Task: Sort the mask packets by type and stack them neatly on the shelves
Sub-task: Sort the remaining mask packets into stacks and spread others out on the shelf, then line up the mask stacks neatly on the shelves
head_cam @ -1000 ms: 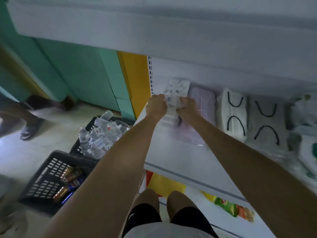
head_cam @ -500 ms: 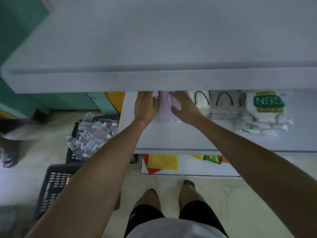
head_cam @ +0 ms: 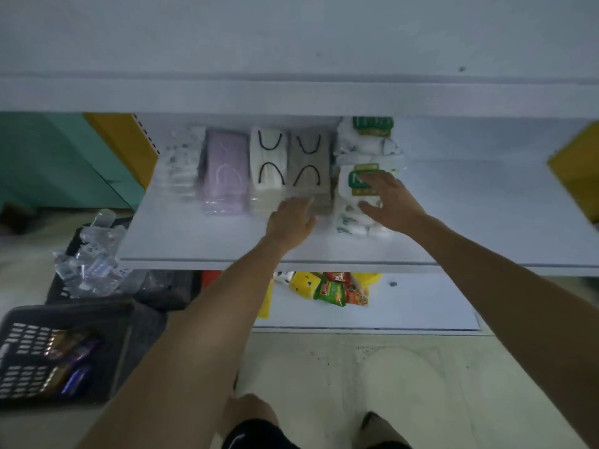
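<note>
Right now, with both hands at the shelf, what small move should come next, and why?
Probably square up the green-labelled packets with the right hand: they lie askew beside the neat grey stack by the left hand.

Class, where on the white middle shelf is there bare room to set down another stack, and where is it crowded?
Free: the white shelf right of the green-labelled white packets, up to the yellow upright; also the front strip before the lilac packets. Crowded: the left half, stacks packed side by side.

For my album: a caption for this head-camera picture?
Left hand meets the front of the grey mask stack; right hand rests on the green-labelled packet, on a white shelf.
</note>
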Demonstrator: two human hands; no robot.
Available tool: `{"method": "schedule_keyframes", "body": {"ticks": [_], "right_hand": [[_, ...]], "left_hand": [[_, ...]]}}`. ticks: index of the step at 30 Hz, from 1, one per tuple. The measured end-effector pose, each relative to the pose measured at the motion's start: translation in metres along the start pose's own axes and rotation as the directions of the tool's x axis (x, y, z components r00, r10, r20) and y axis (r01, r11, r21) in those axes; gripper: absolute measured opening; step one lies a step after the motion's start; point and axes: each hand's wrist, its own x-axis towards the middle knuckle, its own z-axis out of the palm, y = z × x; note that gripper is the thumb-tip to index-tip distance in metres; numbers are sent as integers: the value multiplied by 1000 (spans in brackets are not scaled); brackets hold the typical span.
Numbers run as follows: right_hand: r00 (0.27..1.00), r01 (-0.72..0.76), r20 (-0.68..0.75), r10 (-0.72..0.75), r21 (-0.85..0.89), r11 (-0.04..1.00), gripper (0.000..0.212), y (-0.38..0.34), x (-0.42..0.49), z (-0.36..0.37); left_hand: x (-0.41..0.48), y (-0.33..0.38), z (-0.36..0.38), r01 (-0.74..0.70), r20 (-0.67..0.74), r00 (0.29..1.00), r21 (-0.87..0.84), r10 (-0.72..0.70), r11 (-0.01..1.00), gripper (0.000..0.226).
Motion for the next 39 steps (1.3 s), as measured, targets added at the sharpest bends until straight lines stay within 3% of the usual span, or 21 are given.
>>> {"method": "schedule_keyframes", "body": {"ticks": [6, 13, 22, 30, 33, 39], "right_hand": [[996, -86, 13, 85, 88, 992, 61, 85, -24, -36], [996, -69, 77, 53, 217, 974, 61, 97, -26, -19], [993, 101, -91, -69, 429, 897, 61, 129, 26, 58], [888, 437, -397, -234, 564, 700, 60, 174, 49, 126], [893, 444, -372, -252, 637, 631, 59, 174, 56, 126], [946, 297, -201, -254, 855, 425, 45, 186, 46, 117]], "left_hand": [[-3, 79, 52, 245, 65, 969, -137, -238, 960, 59], [22, 99, 61, 260, 23, 965, -233, -262, 937, 67], [66, 84, 130, 197, -264, 932, -207, -249, 958, 63], [90, 68, 186, 2, -574, 810, -198, -118, 980, 58], [99, 65, 193, -70, -641, 761, -231, -98, 970, 59], [85, 77, 194, -210, -584, 810, -374, -54, 903, 56]]}}
